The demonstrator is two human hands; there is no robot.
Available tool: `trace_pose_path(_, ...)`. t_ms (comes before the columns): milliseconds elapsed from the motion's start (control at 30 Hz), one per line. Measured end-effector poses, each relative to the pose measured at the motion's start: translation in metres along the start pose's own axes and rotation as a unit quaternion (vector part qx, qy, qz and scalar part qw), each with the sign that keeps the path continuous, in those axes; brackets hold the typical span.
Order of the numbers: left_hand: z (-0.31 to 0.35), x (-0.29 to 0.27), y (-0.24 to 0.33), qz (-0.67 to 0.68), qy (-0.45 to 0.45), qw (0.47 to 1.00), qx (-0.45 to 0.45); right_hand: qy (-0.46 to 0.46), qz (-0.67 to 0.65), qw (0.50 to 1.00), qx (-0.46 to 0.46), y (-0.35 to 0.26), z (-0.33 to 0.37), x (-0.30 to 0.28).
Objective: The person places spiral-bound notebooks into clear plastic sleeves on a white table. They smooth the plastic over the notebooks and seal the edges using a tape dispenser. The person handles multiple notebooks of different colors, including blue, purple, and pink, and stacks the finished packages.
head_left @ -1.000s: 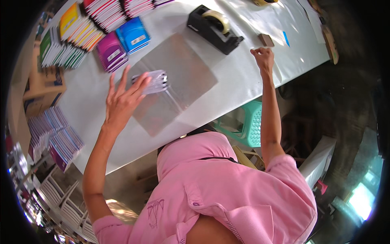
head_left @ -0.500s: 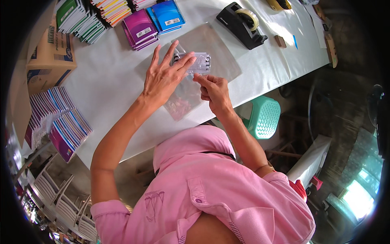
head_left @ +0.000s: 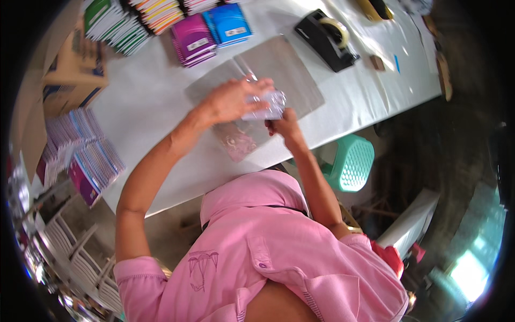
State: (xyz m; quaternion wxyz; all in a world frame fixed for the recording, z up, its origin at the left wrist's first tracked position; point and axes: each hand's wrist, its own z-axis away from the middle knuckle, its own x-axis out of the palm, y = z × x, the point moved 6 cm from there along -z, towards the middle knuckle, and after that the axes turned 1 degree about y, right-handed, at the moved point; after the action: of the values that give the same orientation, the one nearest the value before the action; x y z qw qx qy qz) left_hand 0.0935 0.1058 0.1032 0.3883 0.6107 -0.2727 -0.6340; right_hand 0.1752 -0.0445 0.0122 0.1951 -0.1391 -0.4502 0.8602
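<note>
A small pale pack in shiny clear plastic (head_left: 276, 103) lies tilted between my hands, its contents too blurred to make out. My left hand (head_left: 233, 99) reaches over its left side, slightly smeared by motion, with fingers stretched out across the wrap. At the near right corner, my right hand (head_left: 284, 127) has its fingers curled in a pinch against the plastic. Beneath both hands is a flat translucent grey sheet (head_left: 300, 80). A crumpled clear pinkish plastic piece (head_left: 237, 144) rests on its near corner.
Purple notebooks (head_left: 192, 40) and blue notebooks (head_left: 230, 24) stand at the back, beside green-covered stacks (head_left: 115, 27). A black tape dispenser (head_left: 327, 40) is at back right. Left are a cardboard box (head_left: 75, 78) and more notebooks (head_left: 94, 161). A green stool (head_left: 351, 163) stands beyond the table edge.
The pack has turned and shifted slightly nearer and to the right. My left hand has come nearer and swung over it; my right hand has moved slightly nearer. The whole view has shifted slightly.
</note>
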Motion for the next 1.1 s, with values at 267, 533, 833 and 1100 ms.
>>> trace_pose_path(267,0.117,-0.005,0.025,0.141,0.277,0.95,-0.044,-0.193,-0.137,0.965,0.109,-0.022,0.001,0.034)
trace_pose_path(533,0.482,-0.112,-0.057,0.01,0.771,0.517,-0.371,-0.413,-0.074,0.906,0.063,-0.119,0.053,0.293)
trace_pose_path(833,0.554,-0.156,-0.106,0.125,0.578,0.662,-0.461,-0.426,-0.172,0.888,-0.01,-0.164,0.082,0.466)
trace_pose_path(1100,0.536,-0.093,-0.116,0.145,0.625,0.677,-0.361,-0.364,-0.109,0.922,-0.081,-0.171,0.092,0.467)
